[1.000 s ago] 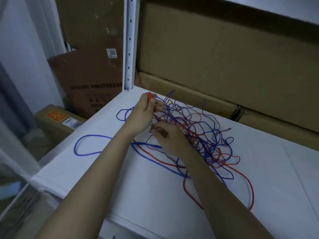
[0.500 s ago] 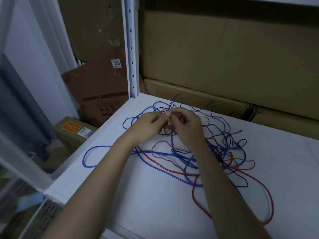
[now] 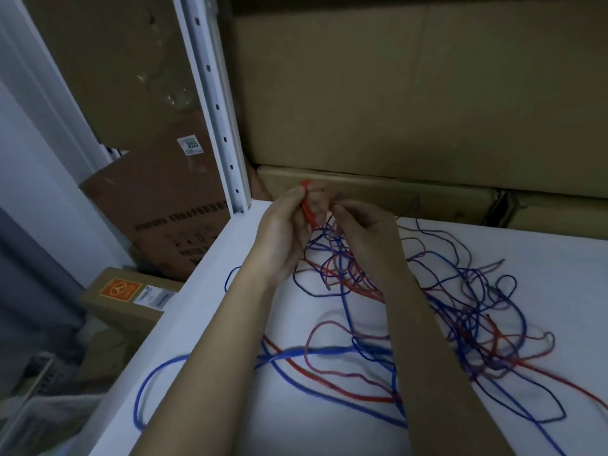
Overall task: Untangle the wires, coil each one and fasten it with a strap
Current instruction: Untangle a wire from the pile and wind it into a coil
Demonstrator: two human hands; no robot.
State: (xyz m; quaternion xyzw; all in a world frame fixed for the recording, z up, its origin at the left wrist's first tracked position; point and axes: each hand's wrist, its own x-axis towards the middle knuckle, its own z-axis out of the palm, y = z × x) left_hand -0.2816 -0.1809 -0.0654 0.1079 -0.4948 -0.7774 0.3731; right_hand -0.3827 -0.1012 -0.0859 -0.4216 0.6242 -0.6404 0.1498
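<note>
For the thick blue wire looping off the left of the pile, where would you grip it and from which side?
Best grip is probably the blue wire on its open loop near the shelf's front-left edge, coming from above and from the left. There it lies as a lone strand on bare white surface, apart from the tangle to the right, so fingers can pinch it without catching red strands.
</note>
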